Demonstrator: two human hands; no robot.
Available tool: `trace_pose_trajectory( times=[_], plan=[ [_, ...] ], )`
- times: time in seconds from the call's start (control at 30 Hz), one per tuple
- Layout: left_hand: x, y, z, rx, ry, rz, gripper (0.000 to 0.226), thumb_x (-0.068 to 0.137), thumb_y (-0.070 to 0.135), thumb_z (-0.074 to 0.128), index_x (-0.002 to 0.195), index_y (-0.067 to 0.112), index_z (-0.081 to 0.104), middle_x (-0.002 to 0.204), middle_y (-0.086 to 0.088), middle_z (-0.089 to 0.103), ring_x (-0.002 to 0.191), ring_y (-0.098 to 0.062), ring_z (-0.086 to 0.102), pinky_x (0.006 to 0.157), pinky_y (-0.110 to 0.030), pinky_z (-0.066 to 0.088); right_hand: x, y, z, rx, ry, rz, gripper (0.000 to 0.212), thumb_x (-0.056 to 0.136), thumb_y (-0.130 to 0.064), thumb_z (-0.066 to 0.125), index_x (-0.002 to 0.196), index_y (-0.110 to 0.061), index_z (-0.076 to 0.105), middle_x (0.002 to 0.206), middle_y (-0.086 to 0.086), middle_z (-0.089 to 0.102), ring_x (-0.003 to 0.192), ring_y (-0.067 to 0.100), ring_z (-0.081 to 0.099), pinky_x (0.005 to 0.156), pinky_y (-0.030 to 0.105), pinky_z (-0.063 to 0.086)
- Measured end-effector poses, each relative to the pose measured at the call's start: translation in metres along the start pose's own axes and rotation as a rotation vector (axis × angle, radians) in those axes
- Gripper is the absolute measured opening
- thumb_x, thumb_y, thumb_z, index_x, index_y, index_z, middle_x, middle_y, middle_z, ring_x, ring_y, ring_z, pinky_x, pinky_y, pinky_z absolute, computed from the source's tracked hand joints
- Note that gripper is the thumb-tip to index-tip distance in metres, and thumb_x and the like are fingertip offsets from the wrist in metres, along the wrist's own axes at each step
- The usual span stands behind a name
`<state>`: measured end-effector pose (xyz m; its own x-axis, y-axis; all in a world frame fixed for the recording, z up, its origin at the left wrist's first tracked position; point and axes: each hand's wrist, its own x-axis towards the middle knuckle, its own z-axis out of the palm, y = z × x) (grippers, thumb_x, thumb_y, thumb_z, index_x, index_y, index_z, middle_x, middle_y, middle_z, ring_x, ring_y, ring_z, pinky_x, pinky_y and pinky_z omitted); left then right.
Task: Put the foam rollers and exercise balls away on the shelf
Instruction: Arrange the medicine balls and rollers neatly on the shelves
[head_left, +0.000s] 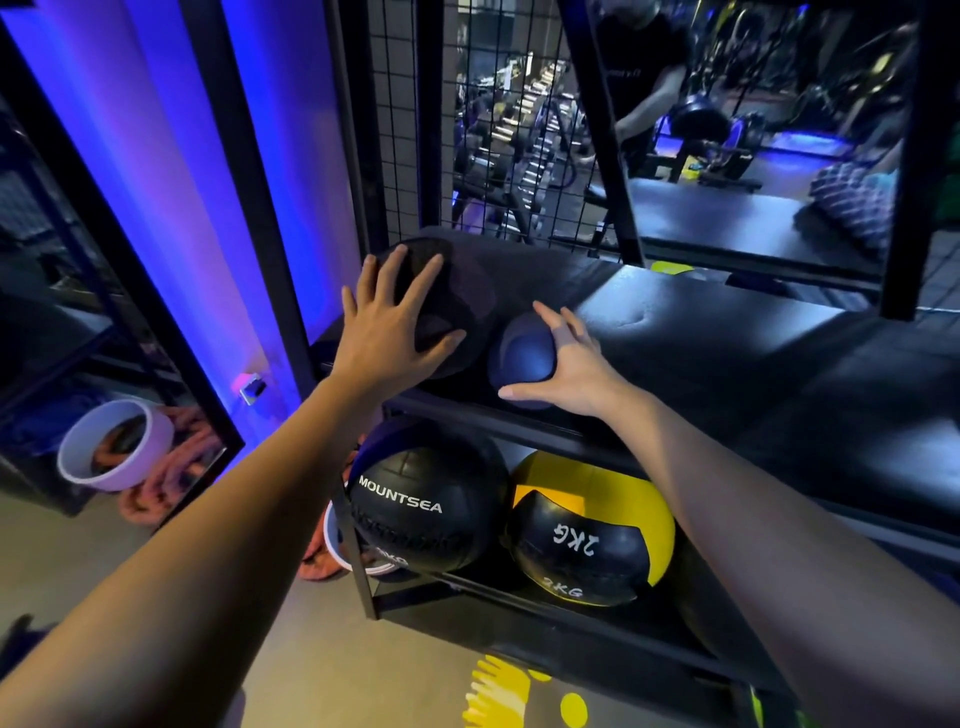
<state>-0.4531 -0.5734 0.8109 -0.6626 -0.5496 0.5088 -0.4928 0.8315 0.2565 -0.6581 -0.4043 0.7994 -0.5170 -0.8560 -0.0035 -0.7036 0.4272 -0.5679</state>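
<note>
Foam roller (467, 291) is lying end-on, axis running away from left hand (389, 332) pressing it flat-fingered; right hand (576, 364) is gripping blue ball (522, 353) alongside.

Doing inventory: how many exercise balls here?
3: small blue ball in the right hand on the upper shelf; black MOUNTSEA ball and yellow 2KG ball below. More may be hidden.

1. The black metal shelf (727, 364) shows two tiers.
2. On the upper tier, at the left end, a dark foam roller (472, 301) lies with its round end facing out, and a small blue ball (522, 356) sits just beside it.
3. On the lower tier, a black MOUNTSEA ball (426, 499) and a yellow-and-black 2KG ball (587, 535) sit side by side.
</note>
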Motion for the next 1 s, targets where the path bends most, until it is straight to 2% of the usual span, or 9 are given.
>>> trace_pose_trajectory(
  times=[0.17,0.33,0.5,0.6,0.7,0.8,0.87,0.93,1.0],
  plan=[
    [0.002,0.006,0.001,0.011,0.01,-0.009,0.085,0.089,0.073,0.051,0.16,0.038,0.019,0.168,-0.01,0.013,0.153,-0.045,0.008,0.117,-0.072,0.018,0.0,0.003,-0.007,0.016,0.027,0.036,0.14,0.054,-0.074,0.086,0.162,-0.036,0.006,0.171,0.004,0.001,0.157,0.031,0.007,0.126,0.051,0.021],
    [0.003,0.012,0.001,0.045,0.029,0.0,0.082,0.09,0.072,0.045,0.159,0.033,0.025,0.168,-0.011,0.016,0.154,-0.043,0.01,0.118,-0.071,0.019,-0.008,0.005,-0.013,0.021,0.004,0.051,0.14,0.059,-0.069,0.087,0.164,-0.031,0.004,0.171,0.003,0.0,0.157,0.03,0.007,0.126,0.049,0.021],
    [-0.001,0.019,0.004,0.046,0.055,0.033,0.081,0.09,0.07,0.049,0.158,0.032,0.028,0.168,-0.011,0.016,0.154,-0.043,0.011,0.118,-0.071,0.017,-0.016,0.004,-0.014,0.034,-0.001,0.06,0.145,0.055,-0.073,0.086,0.163,-0.03,0.0,0.172,0.002,-0.004,0.158,0.03,0.006,0.125,0.053,0.02],
    [-0.006,0.032,0.008,0.044,0.101,0.101,0.077,0.092,0.064,0.053,0.156,0.026,0.036,0.166,-0.013,0.023,0.155,-0.04,0.014,0.119,-0.069,0.018,-0.025,0.003,-0.01,0.052,0.039,0.07,0.144,0.054,-0.08,0.08,0.163,-0.029,-0.001,0.172,0.004,-0.003,0.158,0.031,0.004,0.125,0.056,0.018],
    [-0.011,0.055,0.018,0.019,0.186,0.221,0.061,0.096,0.051,0.056,0.147,0.018,0.051,0.158,-0.013,0.04,0.149,-0.037,0.031,0.119,-0.062,0.024,-0.041,0.007,-0.005,0.114,0.134,0.089,0.12,0.075,-0.079,0.064,0.163,-0.023,0.007,0.171,0.007,0.005,0.158,0.03,0.008,0.126,0.052,0.017],
    [-0.017,0.086,0.035,-0.071,0.259,0.335,0.044,0.097,0.032,0.058,0.136,0.011,0.06,0.143,-0.015,0.054,0.131,-0.038,0.049,0.107,-0.055,0.041,-0.068,0.024,0.0,0.203,0.296,0.123,0.071,0.104,-0.05,0.047,0.161,-0.013,0.024,0.167,0.013,0.022,0.155,0.029,0.02,0.127,0.041,0.018],
    [-0.023,0.109,0.045,-0.114,0.284,0.394,0.038,0.095,0.02,0.059,0.13,0.006,0.063,0.132,-0.018,0.059,0.12,-0.041,0.053,0.101,-0.054,0.045,-0.095,0.044,0.0,0.201,0.387,0.141,0.051,0.109,-0.032,0.044,0.153,-0.006,0.04,0.157,0.017,0.042,0.147,0.029,0.036,0.123,0.035,0.026],
    [-0.034,0.137,0.054,-0.132,0.263,0.404,0.036,0.093,0.013,0.057,0.127,0.004,0.063,0.122,-0.02,0.06,0.111,-0.043,0.054,0.096,-0.053,0.048,-0.126,0.068,-0.003,0.169,0.467,0.169,0.037,0.107,-0.02,0.046,0.138,-0.003,0.057,0.137,0.017,0.06,0.131,0.03,0.053,0.112,0.031,0.037],
    [-0.049,0.163,0.062,-0.145,0.232,0.415,0.036,0.091,0.011,0.054,0.124,0.003,0.064,0.115,-0.021,0.06,0.104,-0.043,0.054,0.09,-0.052,0.049,-0.159,0.093,-0.008,0.149,0.53,0.21,0.027,0.103,-0.012,0.048,0.121,-0.006,0.067,0.119,0.013,0.068,0.115,0.028,0.062,0.099,0.031,0.043]
  ],
)
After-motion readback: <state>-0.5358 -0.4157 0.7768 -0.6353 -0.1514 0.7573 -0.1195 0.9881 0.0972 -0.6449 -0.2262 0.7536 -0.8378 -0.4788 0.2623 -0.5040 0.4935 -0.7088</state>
